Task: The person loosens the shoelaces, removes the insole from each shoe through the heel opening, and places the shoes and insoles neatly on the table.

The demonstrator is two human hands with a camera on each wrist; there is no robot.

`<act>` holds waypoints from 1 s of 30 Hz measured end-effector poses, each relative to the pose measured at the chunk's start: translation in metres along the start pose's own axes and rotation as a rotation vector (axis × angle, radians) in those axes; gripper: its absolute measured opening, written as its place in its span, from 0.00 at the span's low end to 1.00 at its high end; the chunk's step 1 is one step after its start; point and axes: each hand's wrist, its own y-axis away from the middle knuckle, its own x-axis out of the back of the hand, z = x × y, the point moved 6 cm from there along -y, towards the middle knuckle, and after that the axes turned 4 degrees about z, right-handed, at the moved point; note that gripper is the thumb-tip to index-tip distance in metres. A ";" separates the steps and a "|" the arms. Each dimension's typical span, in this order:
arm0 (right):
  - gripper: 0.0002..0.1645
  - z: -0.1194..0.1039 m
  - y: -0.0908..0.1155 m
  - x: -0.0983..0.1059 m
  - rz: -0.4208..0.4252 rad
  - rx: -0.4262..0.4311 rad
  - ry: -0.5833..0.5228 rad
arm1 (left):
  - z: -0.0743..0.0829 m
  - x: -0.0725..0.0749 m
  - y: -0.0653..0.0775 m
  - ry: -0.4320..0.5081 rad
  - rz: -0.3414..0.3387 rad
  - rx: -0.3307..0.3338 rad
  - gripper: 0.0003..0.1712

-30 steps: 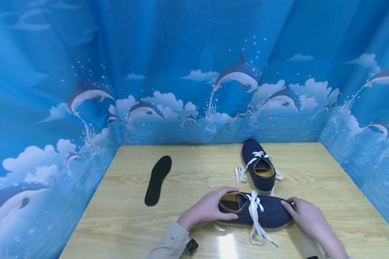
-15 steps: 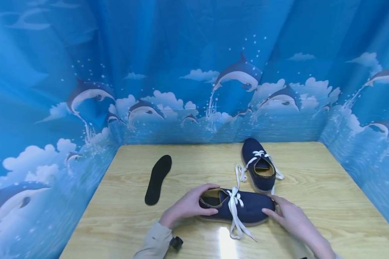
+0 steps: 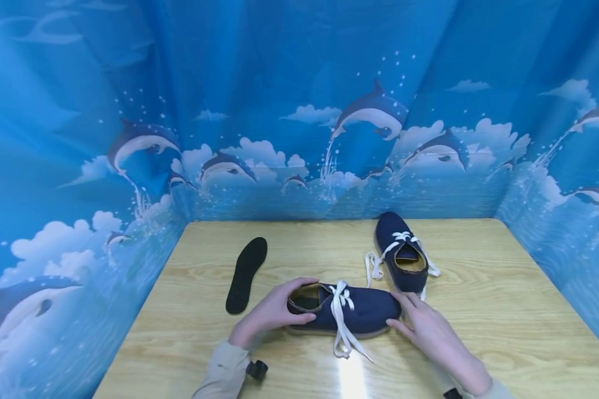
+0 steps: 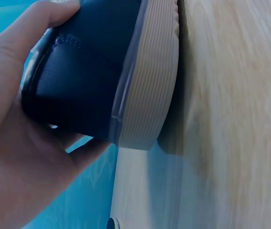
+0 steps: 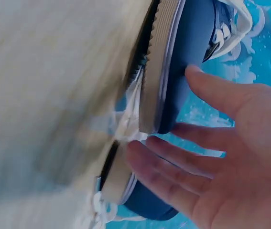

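Observation:
A navy lace-up canvas shoe [image 3: 371, 310] lies crosswise at the front, toe to the right, its white lace [image 3: 340, 316] tied over the top. My left hand [image 3: 274, 307] grips its heel, thumb on the near side and fingers behind. In the left wrist view, the ribbed tan sole [image 4: 149, 81] shows a dark shadow under it; whether it is lifted cannot be told. At the toe, my right hand [image 3: 429, 330] holds the shoe between thumb and fingers. Its thumb [image 5: 207, 86] touches the navy upper in the right wrist view, with the lower fingers spread below.
Behind the held shoe stands a matching navy shoe [image 3: 390, 228] with loose white laces. A black insole [image 3: 245, 274] lies to the left on the wooden table [image 3: 194, 332]. A blue dolphin-print curtain [image 3: 279, 83] encloses the back and sides.
Both hands have moved left along the table with the shoe between them, and slightly toward the back. The other shoe and the insole stay where they were.

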 end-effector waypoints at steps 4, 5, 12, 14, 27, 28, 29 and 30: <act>0.35 -0.017 -0.009 0.001 0.075 0.124 -0.006 | -0.004 0.005 0.001 -0.020 0.045 0.024 0.43; 0.36 -0.020 -0.011 -0.001 0.087 0.152 -0.012 | -0.005 0.007 0.001 -0.023 0.054 0.025 0.43; 0.40 -0.039 -0.026 -0.016 0.130 0.289 -0.035 | -0.008 0.013 -0.004 -0.025 0.049 0.017 0.43; 0.41 -0.043 -0.030 -0.021 0.129 0.302 -0.035 | -0.009 0.015 -0.006 -0.026 0.036 0.012 0.43; 0.49 -0.059 -0.040 -0.046 0.021 0.254 0.060 | -0.008 0.019 -0.013 -0.021 -0.026 -0.013 0.43; 0.49 -0.060 -0.040 -0.046 0.022 0.249 0.067 | -0.008 0.020 -0.013 -0.027 -0.027 -0.012 0.43; 0.49 -0.060 -0.040 -0.046 0.025 0.245 0.070 | -0.008 0.020 -0.013 -0.039 -0.026 -0.006 0.43; 0.49 -0.061 -0.040 -0.046 0.027 0.242 0.072 | -0.007 0.021 -0.014 -0.049 -0.021 0.001 0.42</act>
